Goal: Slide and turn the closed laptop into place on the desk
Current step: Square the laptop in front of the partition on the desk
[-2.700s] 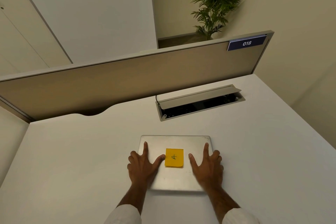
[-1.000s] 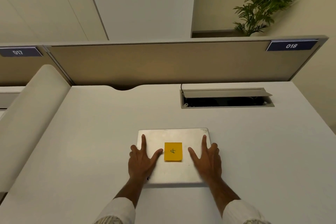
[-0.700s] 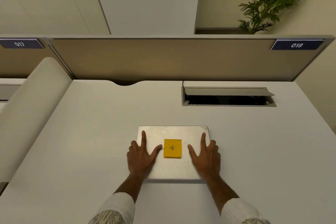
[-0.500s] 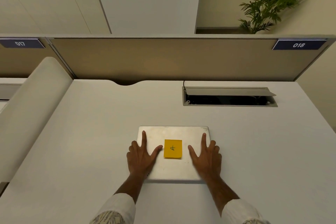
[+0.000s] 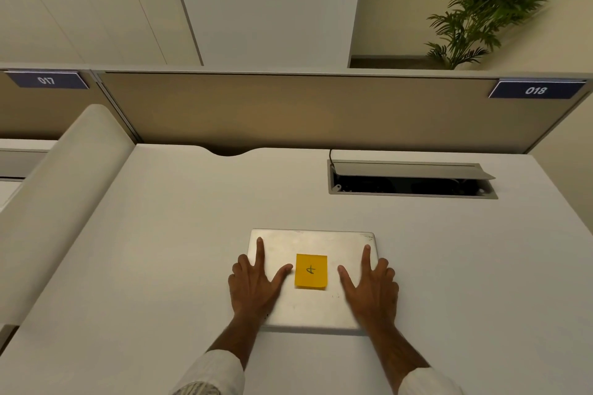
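A closed silver laptop (image 5: 309, 242) lies flat on the white desk (image 5: 160, 234), near the front edge, with its long sides parallel to the back partition. An orange sticky note (image 5: 311, 271) with a handwritten mark sits at the middle of the lid. My left hand (image 5: 253, 285) rests palm down on the left part of the lid, fingers spread, the outer fingers past the laptop's left edge. My right hand (image 5: 372, 287) lies the same way on the right part, its outer fingers over the right edge. Neither hand lifts the laptop.
An open cable hatch (image 5: 410, 181) with a raised grey flap is set into the desk at the back right. A beige partition (image 5: 288, 112) labelled 018 (image 5: 536, 90) closes the back. A rounded white side divider (image 5: 54, 202) borders the left. A plant (image 5: 487, 9) stands behind.
Since 2.7 s ago the laptop has turned under both palms and now lies square to the partition and hatch. In the last half second nothing has visibly moved.
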`<action>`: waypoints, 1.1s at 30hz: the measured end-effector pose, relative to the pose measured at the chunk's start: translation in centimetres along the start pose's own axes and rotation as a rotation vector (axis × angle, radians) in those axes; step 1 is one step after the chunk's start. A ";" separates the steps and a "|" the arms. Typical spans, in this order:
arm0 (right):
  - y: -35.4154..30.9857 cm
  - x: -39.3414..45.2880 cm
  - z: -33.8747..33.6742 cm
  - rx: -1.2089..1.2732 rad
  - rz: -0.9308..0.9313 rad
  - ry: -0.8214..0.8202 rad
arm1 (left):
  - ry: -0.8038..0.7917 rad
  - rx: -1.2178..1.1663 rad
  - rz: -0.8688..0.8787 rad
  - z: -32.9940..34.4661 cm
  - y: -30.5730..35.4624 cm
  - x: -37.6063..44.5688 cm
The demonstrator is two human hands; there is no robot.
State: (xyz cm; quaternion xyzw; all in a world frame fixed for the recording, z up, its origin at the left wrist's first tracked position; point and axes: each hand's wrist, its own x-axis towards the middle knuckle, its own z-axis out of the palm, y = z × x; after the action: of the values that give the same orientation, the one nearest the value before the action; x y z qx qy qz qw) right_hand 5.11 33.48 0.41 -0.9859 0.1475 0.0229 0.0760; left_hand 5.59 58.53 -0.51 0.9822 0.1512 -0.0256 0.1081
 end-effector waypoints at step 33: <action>-3.9 0.3 -0.7 0.184 -0.325 -0.086 | -0.080 -0.062 0.381 -0.7 2.2 -0.3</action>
State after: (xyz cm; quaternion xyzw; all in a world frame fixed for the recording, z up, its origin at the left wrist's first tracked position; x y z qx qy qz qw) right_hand 6.58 36.93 1.65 -0.9838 -0.0154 0.0388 0.1745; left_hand 6.00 56.55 0.62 0.9875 -0.0413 -0.0388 0.1470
